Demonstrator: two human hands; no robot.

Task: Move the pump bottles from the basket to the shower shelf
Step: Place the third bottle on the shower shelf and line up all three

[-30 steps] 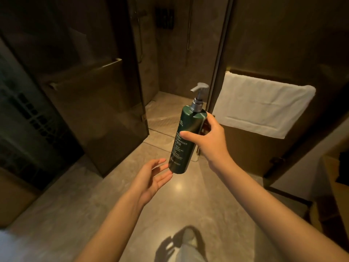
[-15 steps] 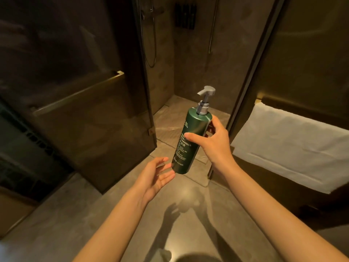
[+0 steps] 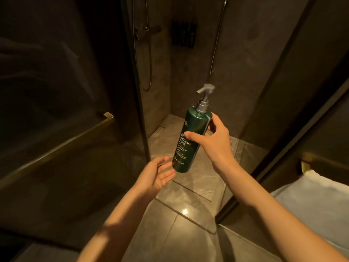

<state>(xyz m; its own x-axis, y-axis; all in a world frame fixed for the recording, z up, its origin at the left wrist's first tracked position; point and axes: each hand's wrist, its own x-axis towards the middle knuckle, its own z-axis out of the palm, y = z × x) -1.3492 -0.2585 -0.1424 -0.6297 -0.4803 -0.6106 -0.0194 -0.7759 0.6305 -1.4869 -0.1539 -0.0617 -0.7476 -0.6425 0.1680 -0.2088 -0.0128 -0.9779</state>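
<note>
My right hand point(image 3: 215, 144) grips a dark green pump bottle point(image 3: 192, 137) with a grey pump head, held upright and tilted slightly right, in front of the shower opening. My left hand point(image 3: 154, 174) is open, palm up, just below and left of the bottle's base; its fingertips are close to the bottle, and I cannot tell whether they touch it. On the shower's back wall hangs a dark holder with several dark bottles point(image 3: 184, 35). No basket is in view.
An open glass shower door point(image 3: 62, 129) with a brass handle bar point(image 3: 108, 116) stands on the left. A shower hose point(image 3: 145, 53) and a rail point(image 3: 217, 38) hang on the walls. A white towel point(image 3: 313, 203) hangs at the lower right. The floor is stone tile.
The view has moved closer to the shower. The bottle and both hands have travelled forward with it, and the towel has slid toward the right edge.
</note>
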